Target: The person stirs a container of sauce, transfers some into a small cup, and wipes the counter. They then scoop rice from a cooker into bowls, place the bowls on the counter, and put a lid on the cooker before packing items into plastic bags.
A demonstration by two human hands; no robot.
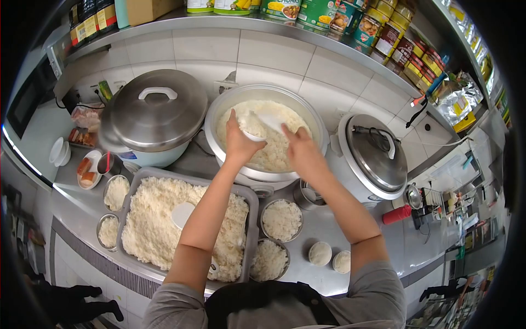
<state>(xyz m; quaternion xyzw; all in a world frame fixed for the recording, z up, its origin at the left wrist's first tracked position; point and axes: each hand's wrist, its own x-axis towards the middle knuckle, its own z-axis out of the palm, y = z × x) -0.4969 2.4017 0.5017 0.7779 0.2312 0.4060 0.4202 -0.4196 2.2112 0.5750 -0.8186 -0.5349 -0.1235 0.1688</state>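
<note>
Over the open rice cooker [323, 140], my left hand [243, 143] is closed around a small white bowl [256, 136] with rice heaped in it. My right hand [300, 149] grips a white rice paddle [272, 117], its blade beside the bowl's rice. Cooked rice [274, 156] fills much of the pot below both hands. Under my left forearm lies a grey tray [143, 174] full of rice, with a white round object [182, 214] resting on the rice. My arm hides part of that tray.
A lidded cooker [156, 112] stands left and another lidded cooker [375, 156] right. Metal bowls of rice [281, 220] flank the tray; small cups of rice [320, 254] sit right. A steel container [308, 196] is near my right forearm. A shelf of cans [318, 13] overhangs the back.
</note>
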